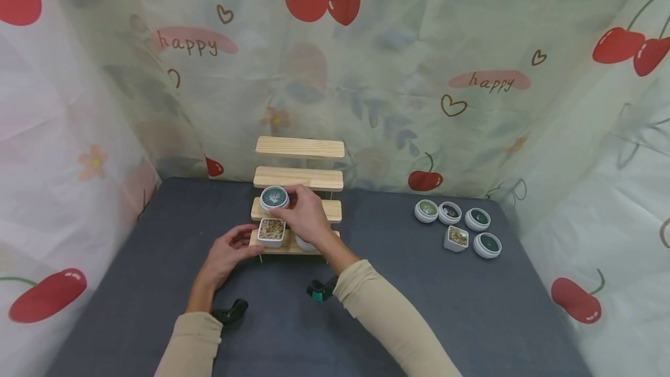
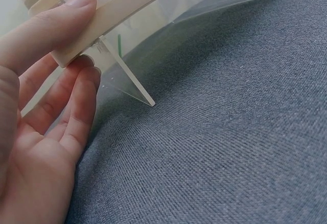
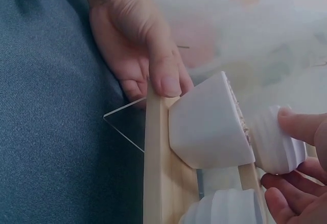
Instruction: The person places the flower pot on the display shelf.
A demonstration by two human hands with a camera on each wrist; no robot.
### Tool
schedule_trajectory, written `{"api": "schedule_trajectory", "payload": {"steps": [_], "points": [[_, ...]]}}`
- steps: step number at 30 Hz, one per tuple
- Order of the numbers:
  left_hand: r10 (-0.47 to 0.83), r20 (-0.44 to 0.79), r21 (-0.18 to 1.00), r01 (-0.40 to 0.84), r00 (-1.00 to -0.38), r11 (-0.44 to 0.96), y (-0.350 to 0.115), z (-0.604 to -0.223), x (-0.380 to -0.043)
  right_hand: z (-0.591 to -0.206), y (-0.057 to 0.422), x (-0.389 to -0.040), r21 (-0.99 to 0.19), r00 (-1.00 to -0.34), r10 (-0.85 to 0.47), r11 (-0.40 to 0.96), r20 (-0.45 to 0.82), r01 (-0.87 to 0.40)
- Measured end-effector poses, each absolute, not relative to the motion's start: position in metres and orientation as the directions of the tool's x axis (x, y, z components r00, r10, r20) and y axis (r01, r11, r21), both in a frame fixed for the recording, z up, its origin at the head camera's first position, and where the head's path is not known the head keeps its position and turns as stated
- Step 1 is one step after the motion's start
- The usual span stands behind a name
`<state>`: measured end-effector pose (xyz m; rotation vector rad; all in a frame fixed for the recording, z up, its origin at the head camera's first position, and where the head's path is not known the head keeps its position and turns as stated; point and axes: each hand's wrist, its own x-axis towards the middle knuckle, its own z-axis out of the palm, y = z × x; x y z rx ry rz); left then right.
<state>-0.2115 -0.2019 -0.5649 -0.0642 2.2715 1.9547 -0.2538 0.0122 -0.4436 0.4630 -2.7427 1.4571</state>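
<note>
A wooden tiered rack (image 1: 298,178) with clear side supports stands near the back of the table. My left hand (image 1: 225,258) grips the left end of its lowest board (image 2: 127,12), thumb on top and fingertips beneath. At the left of the second board from the bottom, my right hand (image 1: 309,217) holds a round white ribbed pot (image 3: 273,140) with a teal-green top. In front of it, a square white pot (image 1: 271,236) with grainy, tan contents sits on the lowest board. Farther right on that board is another ribbed white pot (image 3: 225,208), mostly hidden by my right wrist in the head view.
On the right of the dark table (image 1: 387,284) several pots are grouped, among them a light-green-topped round pot (image 1: 426,210) and a square pot (image 1: 456,238). A printed curtain (image 1: 366,74) encloses the back and sides.
</note>
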Motion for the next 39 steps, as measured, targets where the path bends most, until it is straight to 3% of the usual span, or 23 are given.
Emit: {"api": "schedule_trajectory", "payload": {"steps": [22, 31, 39], "points": [[0.057, -0.141, 0.980, -0.131, -0.988, 0.147, -0.202, -0.564, -0.212, -0.445, 0.023, -0.252, -0.845, -0.956, -0.272, 0.481, 0.109, -0.233], [0.053, -0.144, 0.981, -0.136, -0.988, 0.135, -0.202, -0.564, -0.212, -0.440, 0.046, -0.251, -0.852, -0.938, -0.288, 0.424, 0.194, -0.307], [0.046, -0.152, 0.979, -0.144, -0.987, 0.146, -0.201, -0.564, -0.212, -0.442, 0.078, -0.250, -0.847, -0.938, -0.217, 0.409, 0.271, -0.340]]}}
